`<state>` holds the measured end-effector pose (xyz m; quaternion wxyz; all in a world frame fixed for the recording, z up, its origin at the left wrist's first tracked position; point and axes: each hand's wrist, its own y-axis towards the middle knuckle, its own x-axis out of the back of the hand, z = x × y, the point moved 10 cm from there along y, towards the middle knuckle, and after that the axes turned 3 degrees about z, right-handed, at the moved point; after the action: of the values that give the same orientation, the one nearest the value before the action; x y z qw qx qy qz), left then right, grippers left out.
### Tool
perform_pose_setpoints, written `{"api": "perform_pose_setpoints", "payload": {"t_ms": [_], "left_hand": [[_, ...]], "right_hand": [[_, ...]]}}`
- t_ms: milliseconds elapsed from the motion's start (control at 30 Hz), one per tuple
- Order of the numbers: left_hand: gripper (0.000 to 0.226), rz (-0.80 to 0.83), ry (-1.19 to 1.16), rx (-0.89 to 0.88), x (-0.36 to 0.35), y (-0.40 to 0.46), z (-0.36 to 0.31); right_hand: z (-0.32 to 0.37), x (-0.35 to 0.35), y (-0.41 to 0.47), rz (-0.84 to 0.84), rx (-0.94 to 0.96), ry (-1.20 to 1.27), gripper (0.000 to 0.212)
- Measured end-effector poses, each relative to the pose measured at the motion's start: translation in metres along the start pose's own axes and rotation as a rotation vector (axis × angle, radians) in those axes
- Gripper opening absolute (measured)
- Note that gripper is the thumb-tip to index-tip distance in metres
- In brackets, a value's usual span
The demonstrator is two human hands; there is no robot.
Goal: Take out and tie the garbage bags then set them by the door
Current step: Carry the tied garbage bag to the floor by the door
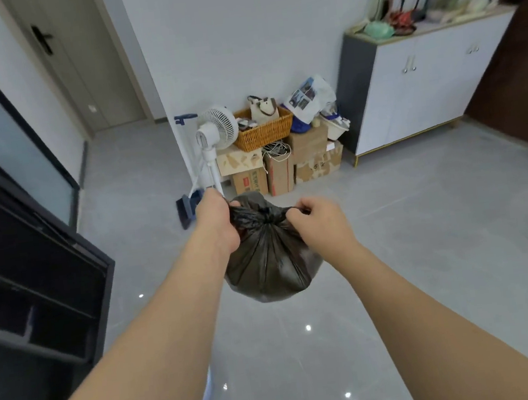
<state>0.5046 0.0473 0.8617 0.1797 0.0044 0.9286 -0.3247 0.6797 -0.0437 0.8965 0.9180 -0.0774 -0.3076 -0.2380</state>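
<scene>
A full black garbage bag (271, 258) hangs in the air in front of me, above the grey tiled floor. Its top is gathered into a bunch. My left hand (217, 220) grips the bag's neck on the left side. My right hand (316, 218) pinches the gathered plastic on the right side. Both arms are stretched out forward. A pale door (80, 66) with a dark handle stands shut at the far left, down a short passage.
Against the far wall stand a white fan (214, 132), a wicker basket (264, 130) on cardboard boxes (280, 168), and a broom with dustpan (189, 202). A white cabinet (421, 84) is at the right. Dark shelving (27, 262) lines the left.
</scene>
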Motion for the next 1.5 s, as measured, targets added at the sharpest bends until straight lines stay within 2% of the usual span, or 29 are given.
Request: {"api": "perform_pose_setpoints", "payload": {"t_ms": [200,367,500,667,1000,1167,1233,1300,1367,1500], "left_hand": [[0.026,0.086,0.029,-0.029,-0.044,-0.039,0.012],[0.023,0.124,0.079,-0.002,-0.074,-0.043,0.043],[0.011,0.196,0.171,0.038,-0.120,-0.062,0.068],[0.023,0.350,0.229,0.068,-0.190,-0.104,0.099],[0.015,0.748,0.537,0.176,-0.306,-0.228,0.242],[0.020,0.833,0.514,0.273,-0.330,-0.272,0.285],[0.021,0.841,0.477,0.299,-0.343,-0.277,0.289],[0.022,0.842,0.479,0.282,-0.356,-0.275,0.292],[0.023,0.856,0.518,0.256,-0.366,-0.272,0.296],[0.023,0.900,0.630,0.079,-0.397,-0.259,0.287]], "right_hand": [[-0.025,0.038,-0.015,-0.029,-0.065,0.068,0.014],[-0.057,0.075,-0.037,-0.069,-0.124,0.116,0.010],[-0.081,0.122,-0.056,-0.157,-0.168,0.123,0.008],[-0.105,0.193,-0.093,-0.324,-0.211,0.137,0.007],[-0.179,0.333,-0.234,-0.697,-0.489,-0.030,0.016],[-0.206,0.370,-0.281,-0.808,-0.673,-0.260,0.014],[-0.211,0.377,-0.280,-0.810,-0.644,-0.160,0.015],[-0.211,0.382,-0.274,-0.824,-0.538,0.017,0.010],[-0.210,0.392,-0.268,-0.842,-0.465,0.068,0.009],[-0.222,0.414,-0.243,-0.805,-0.444,0.097,0.010]]}}
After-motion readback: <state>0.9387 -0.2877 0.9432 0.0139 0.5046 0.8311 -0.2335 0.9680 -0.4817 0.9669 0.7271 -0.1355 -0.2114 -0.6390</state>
